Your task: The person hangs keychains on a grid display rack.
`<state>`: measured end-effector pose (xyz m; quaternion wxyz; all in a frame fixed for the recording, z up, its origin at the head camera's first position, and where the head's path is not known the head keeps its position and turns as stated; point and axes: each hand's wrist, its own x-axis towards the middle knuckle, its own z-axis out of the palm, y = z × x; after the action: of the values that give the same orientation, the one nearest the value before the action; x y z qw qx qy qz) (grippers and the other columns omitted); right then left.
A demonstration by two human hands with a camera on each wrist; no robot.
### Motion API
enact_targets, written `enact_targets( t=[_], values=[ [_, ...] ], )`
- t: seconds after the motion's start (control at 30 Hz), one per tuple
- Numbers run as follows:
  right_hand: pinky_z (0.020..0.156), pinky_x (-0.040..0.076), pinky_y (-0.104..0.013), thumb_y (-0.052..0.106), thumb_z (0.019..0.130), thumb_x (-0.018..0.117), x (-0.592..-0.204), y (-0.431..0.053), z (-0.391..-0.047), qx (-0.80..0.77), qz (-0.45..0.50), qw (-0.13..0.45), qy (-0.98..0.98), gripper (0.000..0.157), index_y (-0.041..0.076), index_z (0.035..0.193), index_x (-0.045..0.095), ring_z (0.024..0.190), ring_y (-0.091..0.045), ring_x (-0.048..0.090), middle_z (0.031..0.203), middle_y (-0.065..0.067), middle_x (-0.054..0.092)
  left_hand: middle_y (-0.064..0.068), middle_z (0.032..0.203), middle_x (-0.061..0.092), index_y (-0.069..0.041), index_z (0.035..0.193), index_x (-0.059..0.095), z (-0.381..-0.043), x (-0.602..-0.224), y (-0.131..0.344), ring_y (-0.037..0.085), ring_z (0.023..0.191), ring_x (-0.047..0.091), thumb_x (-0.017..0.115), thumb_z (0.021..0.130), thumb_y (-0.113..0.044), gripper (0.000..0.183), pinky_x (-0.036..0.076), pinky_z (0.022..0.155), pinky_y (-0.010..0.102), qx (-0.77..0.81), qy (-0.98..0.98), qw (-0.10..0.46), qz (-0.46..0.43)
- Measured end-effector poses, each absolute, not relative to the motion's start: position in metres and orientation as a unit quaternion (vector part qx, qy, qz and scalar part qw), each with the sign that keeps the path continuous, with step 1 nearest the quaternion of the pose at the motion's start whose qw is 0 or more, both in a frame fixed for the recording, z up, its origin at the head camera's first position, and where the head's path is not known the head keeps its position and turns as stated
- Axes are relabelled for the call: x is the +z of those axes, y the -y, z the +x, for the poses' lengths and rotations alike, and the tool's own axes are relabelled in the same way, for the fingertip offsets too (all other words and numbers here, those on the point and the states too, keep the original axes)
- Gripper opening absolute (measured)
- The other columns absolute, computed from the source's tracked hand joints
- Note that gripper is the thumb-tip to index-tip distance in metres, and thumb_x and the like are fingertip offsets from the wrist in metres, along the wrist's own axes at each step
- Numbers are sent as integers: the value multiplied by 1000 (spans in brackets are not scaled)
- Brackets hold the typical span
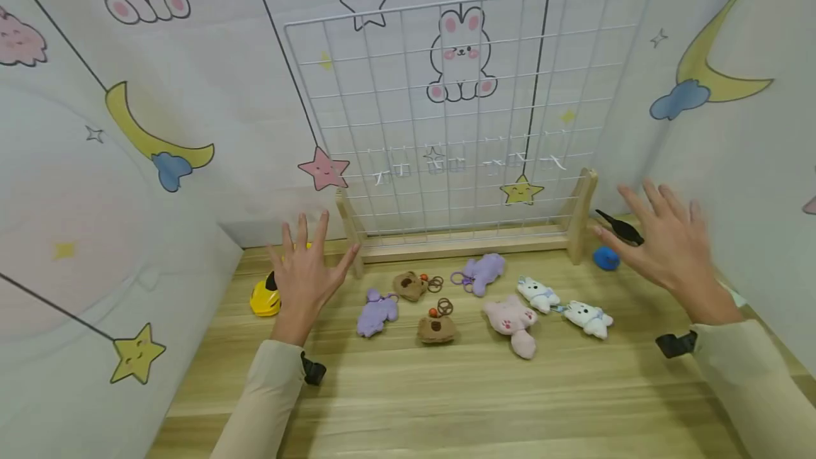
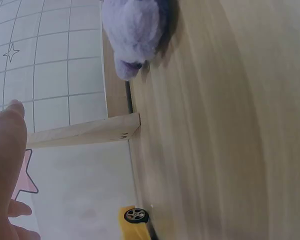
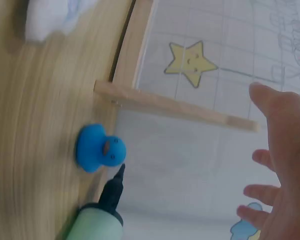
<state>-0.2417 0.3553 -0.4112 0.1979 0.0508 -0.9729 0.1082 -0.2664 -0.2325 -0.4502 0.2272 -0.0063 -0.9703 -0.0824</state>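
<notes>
My left hand [image 1: 302, 289] is held over the table's left side with fingers spread, holding nothing. A yellow toy car [image 1: 264, 297] is partly hidden behind it, and a purple plush keychain [image 1: 376, 314] lies to its right. My right hand [image 1: 672, 253], also spread and holding nothing, hovers at the right. Near it are a blue rubber duck [image 3: 92, 148] and a pale green bottle with a black nozzle [image 3: 95, 226]. Between the hands lie brown plush keychains [image 1: 437, 330], another purple one [image 1: 486, 272], a pink plush [image 1: 512, 322] and two white plush keychains [image 1: 588, 319].
A white wire grid [image 1: 472, 112] stands upright in a wooden base [image 1: 465, 246] at the back of the table. Several small clear hooks [image 1: 435, 165] hang in a row on it. Printed cloth [image 1: 191, 218] covers the walls behind and at both sides.
</notes>
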Motion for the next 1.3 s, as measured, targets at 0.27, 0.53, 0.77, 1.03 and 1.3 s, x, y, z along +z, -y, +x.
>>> enact_targets(
  t=[0.27, 0.53, 0.77, 1.03, 1.3],
  values=[
    [85, 60, -63, 47, 100, 75, -427, -326, -222, 140, 145, 144, 969, 48, 11, 131, 74, 113, -44, 70, 130, -21, 73, 28, 154, 60, -8, 163, 46, -271, -463, 218, 50, 133, 65, 70, 104, -47, 74, 58, 105, 64, -178, 946, 264, -61],
    [79, 64, -44, 53, 95, 81, -453, -303, -215, 161, 205, -39, 965, 38, 18, 107, 81, 96, -20, 74, 108, 0, 77, 27, 135, 71, 1, 149, 52, -285, -465, 197, 42, 116, 74, 67, 108, -31, 55, 65, 96, 56, -306, 923, 230, -41],
    [79, 61, -40, 27, 95, 85, -469, -297, -214, 200, 194, -69, 958, 17, 13, 98, 75, 92, -16, 67, 101, -1, 71, 28, 124, 75, 4, 135, 57, -294, -466, 188, 41, 105, 79, 64, 109, -14, 32, 69, 83, 51, -318, 912, 257, -24],
    [73, 53, -28, 20, 101, 78, -475, -306, -222, 246, 180, -48, 951, 9, 16, 95, 71, 84, -7, 60, 94, 5, 69, 30, 122, 76, 3, 132, 59, -293, -472, 184, 43, 105, 80, 63, 109, -14, 29, 68, 86, 53, -318, 907, 274, -15],
    [75, 55, -19, 17, 107, 69, -456, -317, -240, 338, 138, 82, 927, 12, 6, 107, 67, 95, -24, 74, 102, -11, 75, 30, 121, 77, 2, 134, 60, -294, -474, 183, 43, 104, 80, 64, 109, -16, 31, 68, 83, 55, -311, 908, 279, 2]
  ],
)
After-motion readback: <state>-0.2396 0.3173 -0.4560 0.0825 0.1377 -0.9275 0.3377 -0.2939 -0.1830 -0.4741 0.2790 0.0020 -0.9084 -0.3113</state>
